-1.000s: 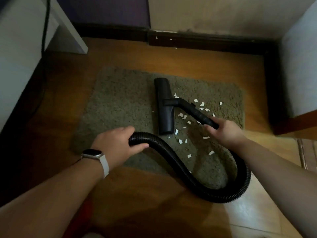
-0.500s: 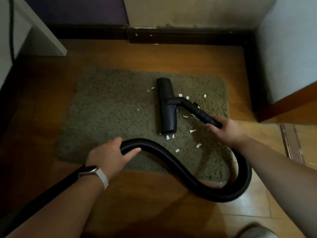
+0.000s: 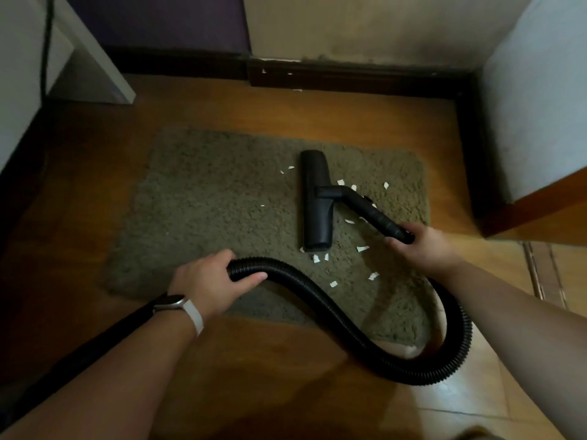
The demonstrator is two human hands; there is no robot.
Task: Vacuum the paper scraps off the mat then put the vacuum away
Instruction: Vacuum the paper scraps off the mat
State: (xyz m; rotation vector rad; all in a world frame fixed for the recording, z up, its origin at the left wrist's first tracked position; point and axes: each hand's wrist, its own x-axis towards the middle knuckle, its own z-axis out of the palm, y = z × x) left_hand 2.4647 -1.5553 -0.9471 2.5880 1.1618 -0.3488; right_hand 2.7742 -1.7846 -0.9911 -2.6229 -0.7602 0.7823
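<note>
A grey-green shaggy mat (image 3: 222,211) lies on the wooden floor. The black vacuum floor nozzle (image 3: 314,201) rests flat on its right half, lengthwise front to back. My right hand (image 3: 422,246) grips the black wand (image 3: 371,214) that angles from the nozzle. My left hand (image 3: 209,281) holds the ribbed black hose (image 3: 317,296), which loops across the mat's near edge and round to the right hand. Several white paper scraps (image 3: 362,248) lie around the nozzle, mostly to its right and near end; a few (image 3: 290,168) sit to its left.
A white cabinet (image 3: 79,58) stands at the far left with a dark cable (image 3: 47,42) hanging down it. A dark skirting board (image 3: 349,77) runs along the back wall. A white and wood panel (image 3: 533,122) closes off the right side. A watch is on my left wrist.
The nozzle has slid leftward across the mat over the scraps, and fewer scraps lie to its right than a second ago. Both hands keep their holds.
</note>
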